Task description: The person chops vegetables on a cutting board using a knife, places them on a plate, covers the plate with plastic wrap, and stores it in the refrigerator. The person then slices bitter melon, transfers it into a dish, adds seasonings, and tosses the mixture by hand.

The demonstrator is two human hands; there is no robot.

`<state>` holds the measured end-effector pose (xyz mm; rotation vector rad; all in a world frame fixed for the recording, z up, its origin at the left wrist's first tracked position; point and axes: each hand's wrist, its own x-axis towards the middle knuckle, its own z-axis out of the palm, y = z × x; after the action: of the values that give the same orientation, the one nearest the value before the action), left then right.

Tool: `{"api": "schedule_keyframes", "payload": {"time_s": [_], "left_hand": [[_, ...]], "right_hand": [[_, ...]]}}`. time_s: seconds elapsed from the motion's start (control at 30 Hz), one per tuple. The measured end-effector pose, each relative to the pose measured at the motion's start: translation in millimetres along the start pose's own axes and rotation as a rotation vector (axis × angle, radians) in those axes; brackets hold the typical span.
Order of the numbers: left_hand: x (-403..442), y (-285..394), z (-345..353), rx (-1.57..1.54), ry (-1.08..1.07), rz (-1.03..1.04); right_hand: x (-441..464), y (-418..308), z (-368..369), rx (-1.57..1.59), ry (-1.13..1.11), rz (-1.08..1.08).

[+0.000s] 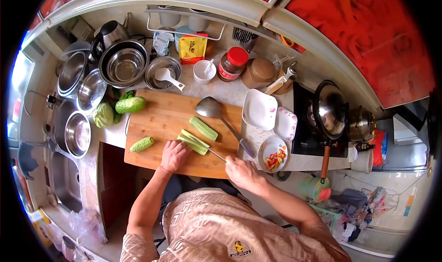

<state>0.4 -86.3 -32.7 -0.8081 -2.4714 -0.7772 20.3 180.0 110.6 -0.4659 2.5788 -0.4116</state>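
On the wooden cutting board (159,110), my left hand (175,155) presses with bent fingers on a cut length of cucumber (195,143). My right hand (241,171) is wrapped round the handle of a kitchen knife (214,153). The thin blade lies along that cucumber piece, close to my left fingertips. Just beyond it rests another cut cucumber piece (203,128). A bumpy green chunk (142,144) sits left of my left hand. A metal ladle (209,107) lies across the board's right part, its handle pointing towards my right hand.
A larger green cucumber (130,105) and a pale green cabbage (103,115) are at the left. Right of the board stand a square white dish (259,109) and a bowl of chopped peppers (274,155). Metal bowls (124,66) stand behind; a wok (330,110) is on the stove.
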Motion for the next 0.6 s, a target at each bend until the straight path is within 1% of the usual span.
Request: {"api": "schedule_keyframes", "payload": {"time_s": [0.03, 0.1, 0.13, 0.2, 0.33, 0.4, 0.47, 0.53, 0.6], "left_hand": [[-1, 0, 0, 0.001, -0.003, 0.003], [-2, 1, 0, -0.008, -0.001, -0.006], [-5, 0, 0, -0.008, -0.003, -0.005], [-9, -1, -2, -0.004, -0.038, -0.016], [-12, -1, 0, 0.013, -0.029, -0.012], [-13, -2, 0, 0.024, -0.041, -0.004], [-15, -2, 2, 0.024, -0.031, -0.009], [-13, -3, 0, 0.034, -0.016, -0.007], [-11, 0, -1, 0.013, -0.022, -0.025]], "right_hand": [[11, -7, 3, 0.004, 0.002, 0.001], [32, -15, 11, 0.019, 0.093, -0.151], [40, -16, 17, 0.021, 0.094, -0.150], [49, -17, 24, -0.045, 0.081, -0.228], [38, -8, 22, -0.070, -0.004, -0.189], [25, 0, 24, -0.059, -0.023, -0.135], [3, 11, 18, -0.113, -0.063, -0.054], [-21, 37, 17, -0.132, -0.139, 0.012], [-54, 65, 17, -0.141, -0.020, -0.062]]}}
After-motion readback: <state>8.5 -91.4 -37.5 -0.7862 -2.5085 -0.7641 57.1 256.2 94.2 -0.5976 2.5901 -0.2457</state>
